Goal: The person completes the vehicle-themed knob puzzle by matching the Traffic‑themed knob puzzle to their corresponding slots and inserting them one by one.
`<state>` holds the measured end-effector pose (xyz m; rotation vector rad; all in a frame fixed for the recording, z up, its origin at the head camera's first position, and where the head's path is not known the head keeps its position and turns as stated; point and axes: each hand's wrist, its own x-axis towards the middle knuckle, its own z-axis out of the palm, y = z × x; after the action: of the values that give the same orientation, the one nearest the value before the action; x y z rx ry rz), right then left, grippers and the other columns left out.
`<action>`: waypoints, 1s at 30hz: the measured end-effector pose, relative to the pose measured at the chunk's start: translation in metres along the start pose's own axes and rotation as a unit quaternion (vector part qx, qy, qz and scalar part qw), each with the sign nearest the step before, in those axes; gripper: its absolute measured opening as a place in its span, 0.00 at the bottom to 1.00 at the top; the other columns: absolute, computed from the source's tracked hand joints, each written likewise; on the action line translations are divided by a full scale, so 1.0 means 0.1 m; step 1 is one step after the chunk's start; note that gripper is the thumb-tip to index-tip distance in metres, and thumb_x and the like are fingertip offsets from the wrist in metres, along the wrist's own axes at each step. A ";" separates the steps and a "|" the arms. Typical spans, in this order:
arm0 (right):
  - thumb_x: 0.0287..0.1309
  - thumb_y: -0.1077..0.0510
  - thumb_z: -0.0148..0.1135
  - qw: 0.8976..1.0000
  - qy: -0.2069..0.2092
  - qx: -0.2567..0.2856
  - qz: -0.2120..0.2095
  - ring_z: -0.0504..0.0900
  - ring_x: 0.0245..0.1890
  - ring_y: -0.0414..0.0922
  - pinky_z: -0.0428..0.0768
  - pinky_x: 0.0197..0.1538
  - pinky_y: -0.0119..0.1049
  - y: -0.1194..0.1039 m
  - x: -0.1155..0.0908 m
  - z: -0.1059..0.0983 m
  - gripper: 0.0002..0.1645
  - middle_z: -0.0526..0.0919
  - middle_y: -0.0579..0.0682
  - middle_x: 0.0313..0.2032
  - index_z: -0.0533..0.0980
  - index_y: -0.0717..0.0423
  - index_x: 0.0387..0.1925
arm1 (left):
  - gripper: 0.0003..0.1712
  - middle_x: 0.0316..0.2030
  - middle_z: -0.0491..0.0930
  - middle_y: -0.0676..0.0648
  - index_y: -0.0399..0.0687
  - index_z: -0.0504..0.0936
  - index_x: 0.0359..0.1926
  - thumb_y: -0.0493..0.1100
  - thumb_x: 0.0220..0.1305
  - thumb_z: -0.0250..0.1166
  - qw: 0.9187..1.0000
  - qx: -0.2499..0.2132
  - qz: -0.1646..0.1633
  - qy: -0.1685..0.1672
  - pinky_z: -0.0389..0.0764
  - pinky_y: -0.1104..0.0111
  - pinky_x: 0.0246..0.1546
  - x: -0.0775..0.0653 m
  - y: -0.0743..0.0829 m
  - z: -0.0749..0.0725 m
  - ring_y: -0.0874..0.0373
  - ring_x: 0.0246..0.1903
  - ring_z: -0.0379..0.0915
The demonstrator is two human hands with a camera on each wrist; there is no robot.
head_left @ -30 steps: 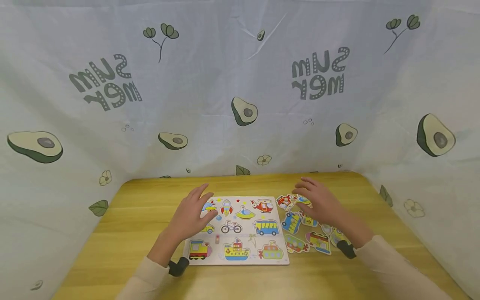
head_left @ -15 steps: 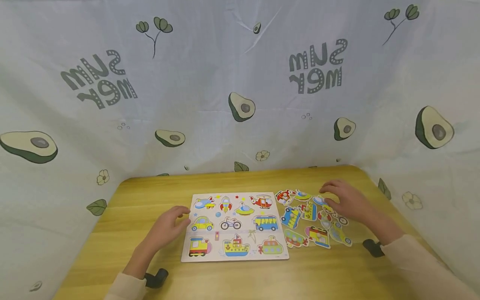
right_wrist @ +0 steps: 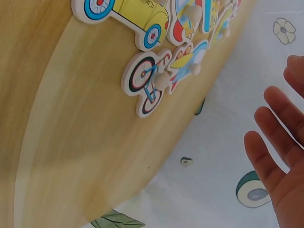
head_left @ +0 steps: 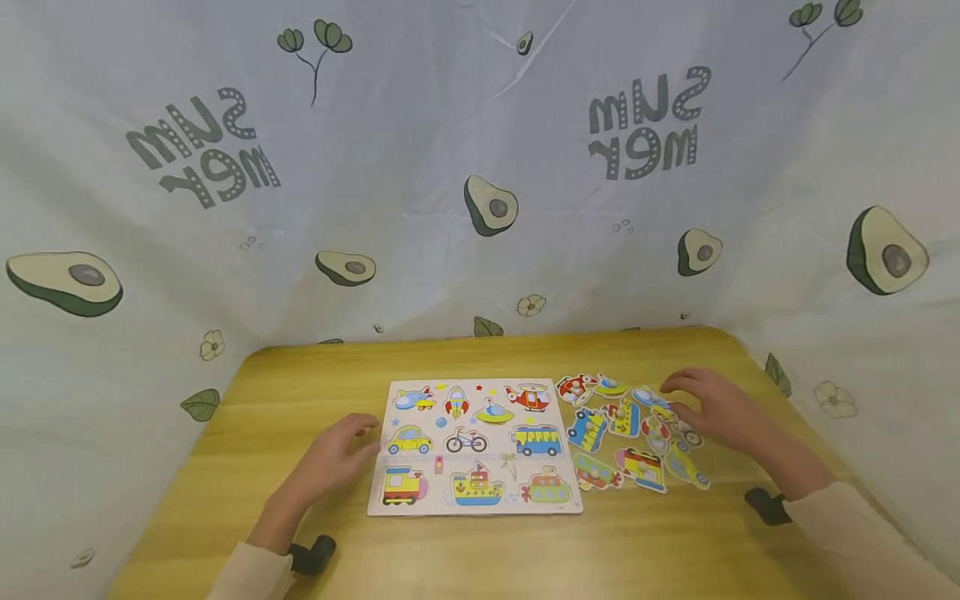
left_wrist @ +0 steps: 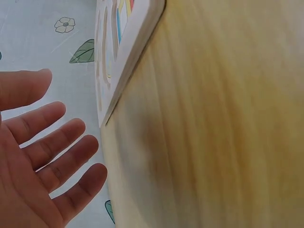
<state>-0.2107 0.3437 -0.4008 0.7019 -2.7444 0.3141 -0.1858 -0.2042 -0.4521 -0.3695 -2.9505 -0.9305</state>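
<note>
A white wooden puzzle board [head_left: 498,506] printed with vehicles lies flat on the table. To its right several knobbed puzzle pieces are spread out, among them a bus piece [head_left: 587,429], a train piece [head_left: 642,469], a car piece [head_left: 685,463] and a bicycle piece [right_wrist: 151,81]. My left hand [head_left: 333,454] is beside the board's left edge, its fingers relaxed and holding nothing. Above the right side of the pieces, nearest the airplane piece [head_left: 651,400] and bicycle piece, hovers my right hand [head_left: 712,408], with loose fingers and nothing in them.
The wooden table [head_left: 480,558] has rounded back corners. A white cloth [head_left: 420,167] with avocado prints hangs behind it and along both sides. A black strap-on mount [head_left: 313,556] sits at the left wrist, another mount [head_left: 767,506] at the right.
My left hand has drawn back leftward from over the board to beside it. My right hand has moved right, uncovering the pieces it was above. The board and pieces stay put.
</note>
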 end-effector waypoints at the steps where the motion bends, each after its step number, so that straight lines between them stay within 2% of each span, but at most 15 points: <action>1: 0.49 0.66 0.72 1.000 -0.002 -0.001 0.001 0.82 0.45 0.59 0.81 0.49 0.58 0.00 -0.02 0.01 0.12 0.85 0.57 0.42 0.83 0.60 0.39 | 0.21 0.58 0.79 0.41 0.40 0.78 0.58 0.40 0.65 0.65 1.000 -0.002 0.002 -0.005 0.77 0.48 0.59 0.02 0.00 0.01 0.44 0.57 0.77; 4: 0.49 0.66 0.72 1.000 -0.003 0.000 -0.005 0.82 0.45 0.59 0.81 0.47 0.57 0.01 -0.06 0.04 0.13 0.85 0.56 0.42 0.83 0.60 0.39 | 0.25 0.64 0.74 0.38 0.39 0.75 0.62 0.38 0.64 0.64 0.999 -0.001 0.010 -0.030 0.71 0.45 0.66 0.09 -0.01 0.04 0.39 0.64 0.71; 7: 0.48 0.66 0.72 1.000 -0.004 0.004 -0.014 0.83 0.44 0.58 0.82 0.46 0.56 0.01 -0.08 0.07 0.13 0.85 0.56 0.42 0.83 0.60 0.39 | 0.31 0.71 0.66 0.38 0.39 0.71 0.67 0.38 0.62 0.63 0.997 0.014 0.019 -0.072 0.63 0.43 0.70 0.15 0.00 0.05 0.36 0.71 0.61; 11: 0.51 0.65 0.71 1.000 -0.025 0.016 -0.003 0.83 0.45 0.59 0.82 0.47 0.56 -0.01 -0.08 0.07 0.12 0.85 0.57 0.43 0.83 0.60 0.40 | 0.37 0.75 0.60 0.40 0.41 0.68 0.70 0.39 0.58 0.66 0.991 0.035 0.024 -0.131 0.60 0.38 0.70 0.18 0.01 0.03 0.35 0.73 0.55; 14: 0.54 0.64 0.69 0.999 -0.047 0.023 0.011 0.84 0.46 0.59 0.82 0.47 0.56 -0.01 -0.07 0.06 0.11 0.85 0.58 0.44 0.83 0.61 0.41 | 0.40 0.76 0.58 0.42 0.41 0.67 0.71 0.39 0.56 0.67 0.986 0.043 0.020 -0.161 0.59 0.35 0.68 0.16 -0.01 0.01 0.34 0.73 0.53; 23: 0.55 0.63 0.68 0.996 -0.078 0.017 0.033 0.84 0.45 0.59 0.83 0.46 0.54 0.09 -0.11 0.07 0.12 0.85 0.58 0.44 0.83 0.61 0.42 | 0.46 0.77 0.55 0.42 0.43 0.63 0.74 0.41 0.53 0.68 0.981 0.036 0.029 -0.188 0.54 0.33 0.69 0.15 -0.03 0.03 0.34 0.75 0.48; 30: 0.57 0.64 0.66 0.994 -0.099 0.046 0.031 0.84 0.45 0.59 0.83 0.45 0.53 0.08 -0.04 0.12 0.13 0.84 0.60 0.45 0.81 0.63 0.45 | 0.49 0.78 0.51 0.42 0.43 0.59 0.75 0.43 0.52 0.68 0.978 0.041 0.013 -0.202 0.53 0.32 0.69 0.14 -0.02 0.00 0.34 0.75 0.47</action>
<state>-0.2139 0.3490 -0.4140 0.7060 -2.9610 0.4073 -0.2002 -0.2031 -0.4518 -0.6649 -3.3226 -0.8093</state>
